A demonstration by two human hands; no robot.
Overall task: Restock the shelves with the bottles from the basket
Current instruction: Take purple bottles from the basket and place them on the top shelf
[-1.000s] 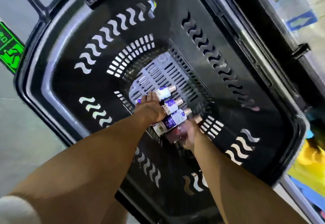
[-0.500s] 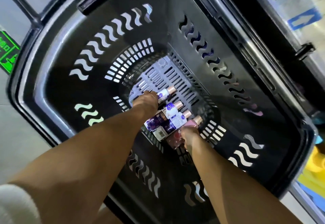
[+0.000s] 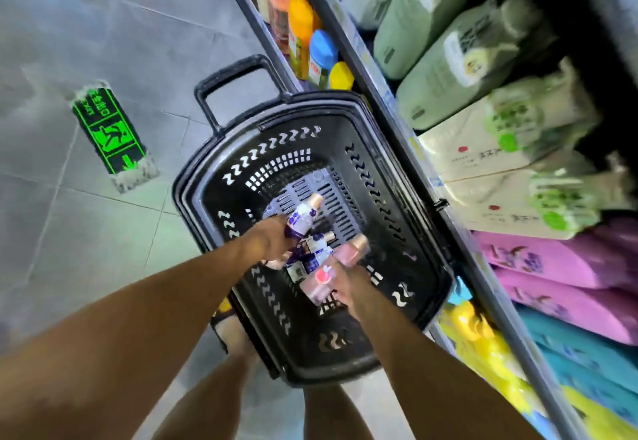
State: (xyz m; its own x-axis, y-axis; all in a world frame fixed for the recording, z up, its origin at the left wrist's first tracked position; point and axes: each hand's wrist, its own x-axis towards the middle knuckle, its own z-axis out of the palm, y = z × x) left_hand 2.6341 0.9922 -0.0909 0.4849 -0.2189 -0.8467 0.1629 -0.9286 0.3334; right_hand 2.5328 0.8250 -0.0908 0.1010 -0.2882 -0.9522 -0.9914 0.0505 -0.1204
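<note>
Both hands are down in the basket [image 3: 193,194], one bottle each. The left hand [image 3: 272,241] is wrapped round a purple-label bottle [image 3: 303,218], cap pointing up and away. The right hand [image 3: 350,284] is closed round the lower body of a pink bottle [image 3: 345,256]. Taking two at once probably halves the trips. More purple-label bottles [image 3: 314,253] sit low in the basket between the hands; can't tell if the left fingers pin any of them too. The basket stands on the floor just beside the shelves [image 3: 390,101], so the lift across is short. Neither bottle is shelved yet.
</note>
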